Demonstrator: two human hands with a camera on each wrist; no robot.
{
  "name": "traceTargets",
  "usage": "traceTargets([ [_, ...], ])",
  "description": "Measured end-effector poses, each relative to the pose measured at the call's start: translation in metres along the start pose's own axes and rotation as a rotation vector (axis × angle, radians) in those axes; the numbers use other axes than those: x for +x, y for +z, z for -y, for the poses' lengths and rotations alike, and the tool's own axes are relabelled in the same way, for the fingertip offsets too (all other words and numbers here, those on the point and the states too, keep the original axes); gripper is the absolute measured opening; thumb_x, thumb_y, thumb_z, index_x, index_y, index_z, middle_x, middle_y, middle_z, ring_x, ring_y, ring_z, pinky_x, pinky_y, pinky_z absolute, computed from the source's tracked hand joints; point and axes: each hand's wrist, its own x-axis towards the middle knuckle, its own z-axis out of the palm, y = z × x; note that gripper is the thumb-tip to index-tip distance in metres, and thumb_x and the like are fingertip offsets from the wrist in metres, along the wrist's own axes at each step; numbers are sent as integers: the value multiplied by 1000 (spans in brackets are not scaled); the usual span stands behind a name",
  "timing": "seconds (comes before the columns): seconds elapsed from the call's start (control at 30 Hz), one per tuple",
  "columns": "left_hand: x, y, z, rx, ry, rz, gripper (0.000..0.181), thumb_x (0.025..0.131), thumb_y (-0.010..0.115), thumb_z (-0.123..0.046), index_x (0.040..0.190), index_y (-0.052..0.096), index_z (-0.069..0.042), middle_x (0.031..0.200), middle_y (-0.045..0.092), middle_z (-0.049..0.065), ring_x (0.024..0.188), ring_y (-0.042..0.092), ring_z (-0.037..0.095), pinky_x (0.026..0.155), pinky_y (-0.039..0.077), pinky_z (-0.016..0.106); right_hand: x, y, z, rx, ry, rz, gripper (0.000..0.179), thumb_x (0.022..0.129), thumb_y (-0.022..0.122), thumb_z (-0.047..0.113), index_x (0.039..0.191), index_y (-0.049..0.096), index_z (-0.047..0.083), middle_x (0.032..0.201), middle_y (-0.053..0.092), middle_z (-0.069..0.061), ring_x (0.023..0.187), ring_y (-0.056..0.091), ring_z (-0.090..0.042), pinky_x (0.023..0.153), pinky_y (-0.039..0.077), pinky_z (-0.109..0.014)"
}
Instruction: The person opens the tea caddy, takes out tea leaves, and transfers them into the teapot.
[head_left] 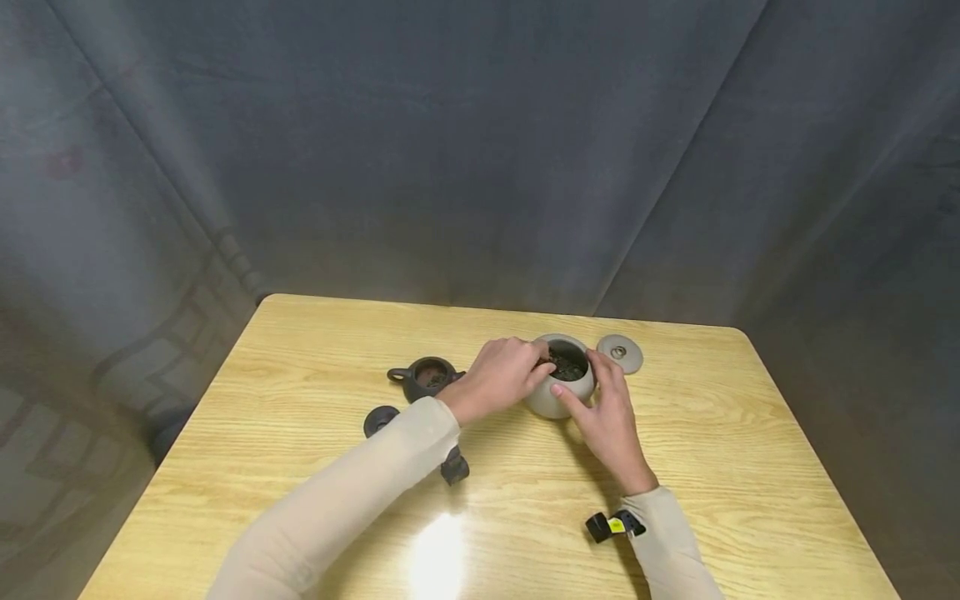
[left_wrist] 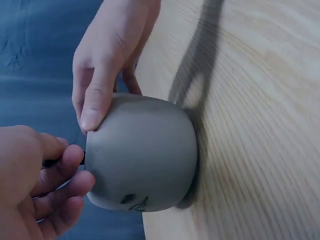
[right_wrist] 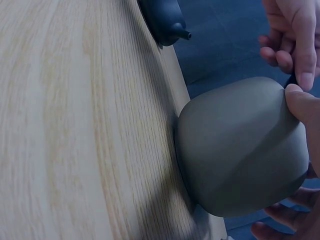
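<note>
A grey rounded jar (head_left: 551, 404) stands on the wooden table, with dark dried leaves (head_left: 566, 367) inside. My right hand (head_left: 607, 412) holds it by the rim, thumb on the near side and fingers round the far side. Over the jar's mouth, my left hand (head_left: 506, 373) pinches a slim dark tool (right_wrist: 290, 81) that points into the opening. Most of this tool is hidden by fingers and jar, so I cannot tell its kind. Left of the jar sits a dark teapot (head_left: 411, 385), uncovered, with some dark bits in it.
The jar's grey lid (head_left: 620, 353) lies just behind it to the right. A small dark round lid (head_left: 380, 419) is near the teapot, partly behind my left sleeve (head_left: 360, 483). Grey curtains (head_left: 450, 167) hang beyond the table's back edge.
</note>
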Motion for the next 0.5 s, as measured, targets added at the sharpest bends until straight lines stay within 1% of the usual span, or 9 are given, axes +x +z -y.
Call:
traceTargets([
  [0.13,-2,-1,6,-168,-52,10,23,110,62,-27,107,75,-8,79,72,-1,59,55,4,55,42,20,0,2,0,6,4,4,88,97,78,44,163,37,2,169,34,-22,158,34,-43,127,30,-66],
  [0.23,-4,-6,12,-301,-118,10,22,109,62,-25,105,75,-8,76,72,-1,57,55,4,53,41,19,0,3,1,13,1,3,88,97,78,45,163,38,2,169,35,-21,158,34,-42,127,30,-65],
  [0.3,-6,-9,16,-367,-155,-2,20,109,63,-23,102,75,-8,73,71,-1,57,55,5,53,40,18,0,3,1,15,2,0,89,96,79,44,163,38,2,168,35,-21,158,34,-41,128,30,-65],
  [0.37,-6,-12,19,-419,-190,-11,19,108,64,-22,101,76,-9,72,71,-2,58,54,6,54,40,18,-1,4,1,19,6,-3,89,95,80,44,163,38,2,168,35,-21,158,34,-41,128,30,-64],
  [0.5,-9,-16,24,-463,-244,-32,16,108,65,-21,104,77,-10,76,74,4,59,54,7,53,39,19,-1,4,1,27,9,-6,89,95,81,43,162,39,3,168,36,-21,158,35,-41,128,29,-64],
])
